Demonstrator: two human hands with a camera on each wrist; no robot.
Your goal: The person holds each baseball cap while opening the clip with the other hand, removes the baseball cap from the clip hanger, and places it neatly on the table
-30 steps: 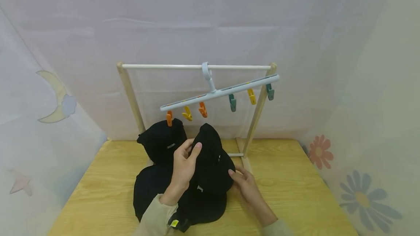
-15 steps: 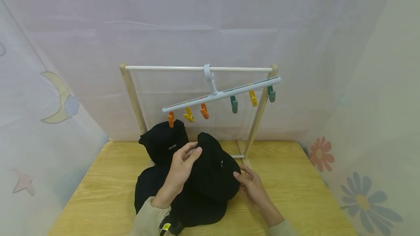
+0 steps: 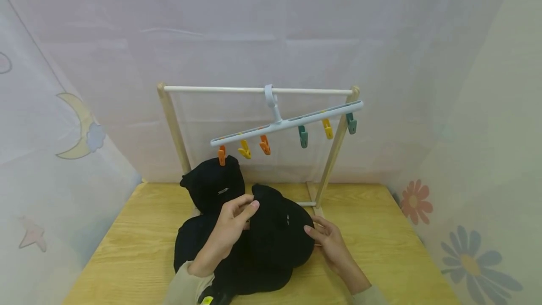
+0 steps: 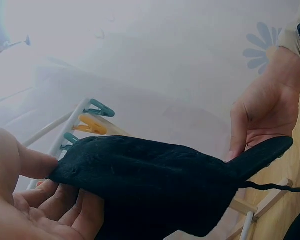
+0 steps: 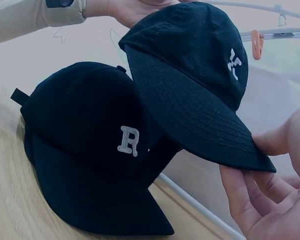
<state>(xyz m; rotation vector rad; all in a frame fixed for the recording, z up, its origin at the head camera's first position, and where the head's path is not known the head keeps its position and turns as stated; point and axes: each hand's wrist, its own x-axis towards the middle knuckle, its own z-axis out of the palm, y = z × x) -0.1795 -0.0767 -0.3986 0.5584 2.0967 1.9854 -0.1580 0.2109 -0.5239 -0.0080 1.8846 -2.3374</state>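
Observation:
My left hand grips the back of a black cap, thumb on top and fingers underneath. At the other end my right hand pinches the edge of its brim, thumb above and fingers below. The cap carries a white embroidered letter and hangs just over the table. Under it lies a second black cap marked with a white R. A third black cap hangs from an orange clip on the tilted white clip hanger.
The hanger hooks onto the white bar of a wooden-legged rack at the back of the wooden table. Yellow, orange and teal clips hang free. Sheer curtains with moon and flower prints close in all sides.
Both hands have brought the held cap lower and slightly toward me, from near the clips down to just over the table. The hanging cap and the hanger have not moved.

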